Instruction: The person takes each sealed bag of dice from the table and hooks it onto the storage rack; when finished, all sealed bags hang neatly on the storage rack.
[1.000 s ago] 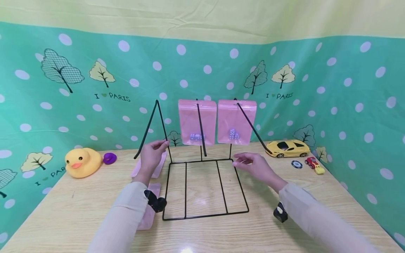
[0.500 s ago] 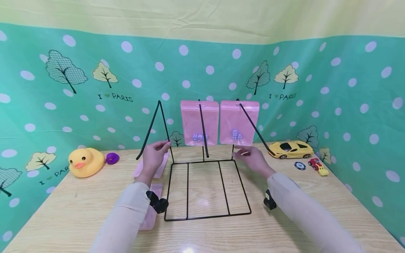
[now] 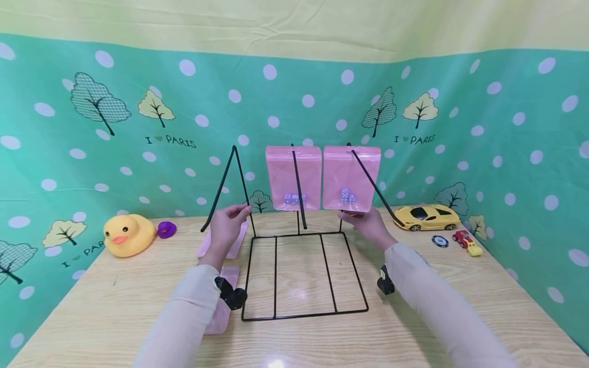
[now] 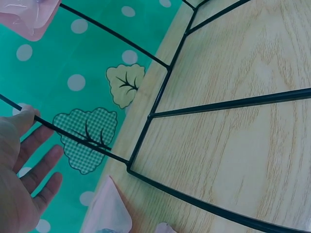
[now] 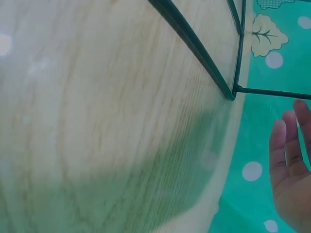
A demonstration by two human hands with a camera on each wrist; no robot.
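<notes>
My left hand [image 3: 225, 230] sits left of centre in the head view, thumb and fingers resting against the left upright rod of the black wire rack [image 3: 303, 276]. In the left wrist view the thumb tip touches the rod while the other fingers [image 4: 41, 167] lie straight and spread, so nothing is clamped. My right hand [image 3: 368, 227] is right of centre, raised to the bottom edge of the right pink pouch [image 3: 351, 178]. The fingers appear to touch that edge; I cannot tell whether they pinch it. In the right wrist view the fingers [image 5: 286, 145] show straight and loose at the right edge of the frame.

The rack stands at the centre of the wooden table [image 3: 115, 306], its base frame flat on the wood and its rods rising at the back. Two pouches hang on the rods in the upper middle of the frame: the left pink pouch [image 3: 285, 176] and the right one, just beside each other, each holding small dice.

Further pink pouches [image 3: 216, 319] lie flat on the table under my left forearm. A yellow rubber duck [image 3: 126, 235] and a purple ring [image 3: 166, 229] sit at far left. A yellow toy car [image 3: 425, 217], a dark chip [image 3: 439, 240] and a small red toy car [image 3: 465, 241] sit at far right.
</notes>
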